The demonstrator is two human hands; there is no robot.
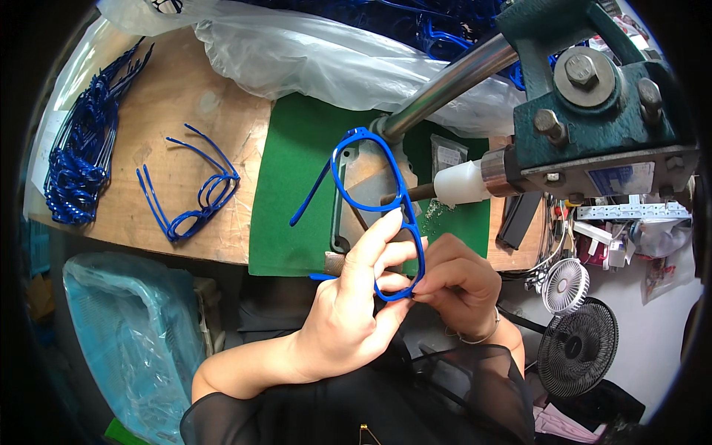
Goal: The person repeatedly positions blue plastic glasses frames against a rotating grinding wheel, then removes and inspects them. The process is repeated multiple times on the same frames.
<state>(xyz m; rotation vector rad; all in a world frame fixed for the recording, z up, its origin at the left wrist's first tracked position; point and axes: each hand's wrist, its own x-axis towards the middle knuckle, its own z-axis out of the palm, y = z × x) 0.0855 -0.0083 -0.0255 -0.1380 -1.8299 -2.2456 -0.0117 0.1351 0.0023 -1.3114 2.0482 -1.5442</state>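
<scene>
My left hand (356, 304) grips a blue eyeglass frame (363, 132), its fingers around the lower rim. My right hand (460, 289) pinches the lower right corner of that frame, near the hinge. The frame stands tilted, one temple hanging down to the left. Behind it are a metal plate on a green mat (282, 163) and the horizontal spindle with a white sleeve (463, 182) of a dark green machine (601, 130). Whether the frame touches the spindle tip I cannot tell.
Left on the wooden table (163, 96) lie a blue frame pair (185, 222) and a pile of blue frames (78, 170). A steel bar (445, 89) crosses before plastic sheeting (259, 52). Below are a lined teal bin (126, 348) and two fans (575, 345); cables hang at right.
</scene>
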